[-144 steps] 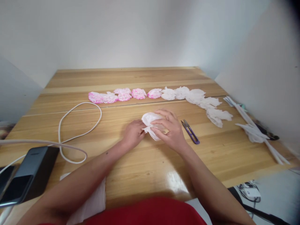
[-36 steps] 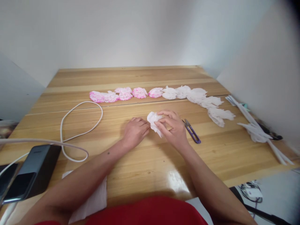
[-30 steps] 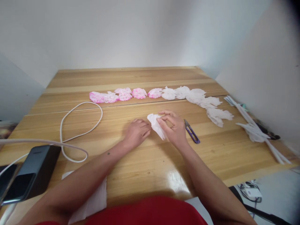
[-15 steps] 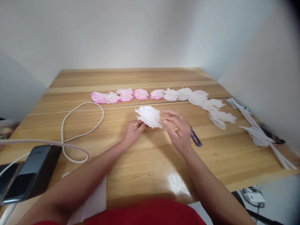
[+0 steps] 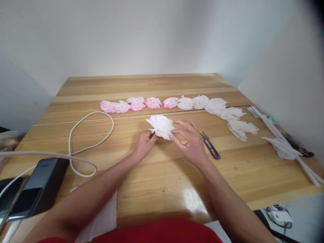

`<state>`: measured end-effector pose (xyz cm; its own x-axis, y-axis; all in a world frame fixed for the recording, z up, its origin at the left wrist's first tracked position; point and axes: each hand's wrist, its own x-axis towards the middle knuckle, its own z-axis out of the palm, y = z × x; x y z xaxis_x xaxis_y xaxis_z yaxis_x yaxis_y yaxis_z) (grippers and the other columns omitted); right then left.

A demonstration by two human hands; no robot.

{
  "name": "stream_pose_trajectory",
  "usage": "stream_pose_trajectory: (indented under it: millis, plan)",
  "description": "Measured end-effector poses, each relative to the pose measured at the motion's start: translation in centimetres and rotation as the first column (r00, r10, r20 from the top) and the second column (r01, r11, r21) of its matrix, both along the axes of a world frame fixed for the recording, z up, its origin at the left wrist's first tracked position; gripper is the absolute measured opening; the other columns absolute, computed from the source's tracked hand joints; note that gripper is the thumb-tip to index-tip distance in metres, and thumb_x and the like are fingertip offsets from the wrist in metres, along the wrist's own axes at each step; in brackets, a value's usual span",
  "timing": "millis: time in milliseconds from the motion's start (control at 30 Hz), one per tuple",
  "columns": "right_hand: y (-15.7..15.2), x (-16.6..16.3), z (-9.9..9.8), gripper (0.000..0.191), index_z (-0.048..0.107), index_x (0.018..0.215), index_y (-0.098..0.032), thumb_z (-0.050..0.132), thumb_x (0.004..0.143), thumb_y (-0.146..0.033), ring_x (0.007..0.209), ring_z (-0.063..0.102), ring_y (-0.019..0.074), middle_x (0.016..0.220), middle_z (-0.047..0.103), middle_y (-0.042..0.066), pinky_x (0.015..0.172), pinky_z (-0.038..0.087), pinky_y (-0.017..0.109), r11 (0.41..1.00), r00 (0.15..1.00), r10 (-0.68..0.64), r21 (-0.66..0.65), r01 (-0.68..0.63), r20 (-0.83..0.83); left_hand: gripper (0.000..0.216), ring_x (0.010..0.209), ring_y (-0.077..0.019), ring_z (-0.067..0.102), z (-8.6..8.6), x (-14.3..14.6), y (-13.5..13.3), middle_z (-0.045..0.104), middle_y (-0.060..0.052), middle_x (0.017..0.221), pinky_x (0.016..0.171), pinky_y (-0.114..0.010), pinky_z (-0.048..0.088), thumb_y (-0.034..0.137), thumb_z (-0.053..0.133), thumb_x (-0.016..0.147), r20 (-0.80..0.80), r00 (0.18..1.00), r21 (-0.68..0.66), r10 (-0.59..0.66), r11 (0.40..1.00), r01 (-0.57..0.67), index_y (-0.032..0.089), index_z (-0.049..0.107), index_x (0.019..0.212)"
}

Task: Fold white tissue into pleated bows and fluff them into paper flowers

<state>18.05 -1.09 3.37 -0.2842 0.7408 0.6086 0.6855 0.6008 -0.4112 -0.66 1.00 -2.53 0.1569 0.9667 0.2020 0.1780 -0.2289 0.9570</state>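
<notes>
Several paper flowers are already laid in a row along the far part of the counter [image 5: 157, 172]: the pink flowers [image 5: 136, 104] are on the left, the white flowers [image 5: 199, 102] next to them are rounded, and the last white pieces [image 5: 241, 128] toward the right end look flatter and less opened. One more white paper flower [image 5: 161, 125] is held just above the counter, near the middle, a little in front of the row. It is taken at its lower left side by the left hand [image 5: 144, 143], whose grip is closed on the gathered base. The right hand [image 5: 190, 141] is set at the right edge of this flower, with thumb and forefinger touching the outer layers and the other fingers spread; whether a layer is really pinched there cannot be told. The flower is seen fanned into a round shape, so the opening of its layers is judged to be well advanced, with only a little separating left. No pink is seen on it. The snips [image 5: 211, 147] are lying untouched just beside the right hand. White sticks [image 5: 283, 141] with some paper are laid well apart at the right edge, and flat white sheets [image 5: 103, 216] are kept at the near edge, so unused material is judged to remain.
</notes>
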Motion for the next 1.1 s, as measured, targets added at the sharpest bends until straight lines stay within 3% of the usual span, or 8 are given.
stream_pose_trajectory:
  millis: [200, 400, 633, 833, 933, 1100]
  plan:
    - [0.2, 0.0, -0.1, 0.008, 0.067, 0.084, -0.021, 0.059, 0.085, -0.021, 0.109, 0.059, 0.0251, 0.113, 0.066, 0.011, 0.094, 0.045, 0.045, 0.999, 1.000, -0.013, -0.030, 0.012, -0.027, 0.029, 0.093, -0.0207, 0.066, -0.1, 0.0, 0.0, 0.074, -0.006, 0.094, 0.085, -0.028, 0.047, 0.038, 0.053, 0.086, 0.121, 0.990, -0.057, -0.066, 0.996, 0.073, 0.015, 0.071, 0.089]
    - [0.2, 0.0, 0.0, 0.012, 0.065, 0.077, -0.022, 0.058, 0.087, -0.024, 0.104, 0.061, 0.0228, 0.106, 0.067, 0.009, 0.090, 0.045, 0.041, 0.993, 0.993, -0.021, -0.117, 0.007, -0.116, 0.036, 0.076, -0.0168, 0.064, 1.0, -0.3, -0.3, 0.071, -0.005, 0.080, 0.077, -0.027, 0.048, 0.049, 0.064, 0.079, 0.334, 0.925, -0.239, -0.183, 0.933, 0.270, 0.013, 0.067, 0.079]
    - [0.0, -0.1, 0.3, 0.012, 0.064, 0.078, -0.022, 0.056, 0.087, -0.024, 0.102, 0.062, 0.0230, 0.103, 0.067, 0.008, 0.091, 0.046, 0.040, 0.990, 0.980, -0.024, -0.144, -0.005, -0.197, 0.034, 0.069, -0.0133, 0.061, 0.7, -0.2, -0.1, 0.068, -0.004, 0.075, 0.072, -0.025, 0.046, 0.047, 0.068, 0.078, 0.520, 0.830, -0.303, -0.199, 0.866, 0.398, 0.014, 0.065, 0.079]
    - [-0.1, 0.1, 0.0, 0.014, 0.065, 0.094, -0.023, 0.053, 0.090, -0.029, 0.106, 0.061, 0.0222, 0.110, 0.067, 0.007, 0.095, 0.045, 0.041, 0.980, 0.956, -0.113, -0.191, 0.062, -0.271, 0.033, 0.064, -0.0131, 0.061, 0.6, -0.1, 0.2, 0.066, -0.003, 0.071, 0.067, -0.025, 0.045, 0.045, 0.071, 0.077, 0.636, 0.759, -0.300, -0.138, 0.862, 0.408, 0.013, 0.062, 0.077]
    - [-0.1, 0.2, -0.2, 0.023, 0.063, 0.106, -0.023, 0.053, 0.089, -0.034, 0.102, 0.063, 0.0221, 0.112, 0.068, 0.007, 0.090, 0.048, 0.039, 0.959, 0.945, -0.173, -0.265, 0.097, -0.277, 0.031, 0.065, -0.0136, 0.061, 0.9, -0.2, 0.2, 0.066, -0.003, 0.072, 0.069, -0.027, 0.046, 0.043, 0.069, 0.079, 0.679, 0.719, -0.281, -0.146, 0.853, 0.439, 0.013, 0.061, 0.077]
    - [0.2, 0.0, -0.5, 0.032, 0.061, 0.114, -0.022, 0.053, 0.086, -0.037, 0.103, 0.063, 0.0234, 0.117, 0.067, 0.009, 0.085, 0.051, 0.039, 0.906, 0.937, -0.221, -0.413, 0.094, -0.270, 0.031, 0.068, -0.0132, 0.062, 1.0, -0.2, 0.1, 0.067, -0.004, 0.076, 0.071, -0.027, 0.046, 0.043, 0.065, 0.083, 0.670, 0.720, -0.260, -0.180, 0.852, 0.455, 0.013, 0.061, 0.078]
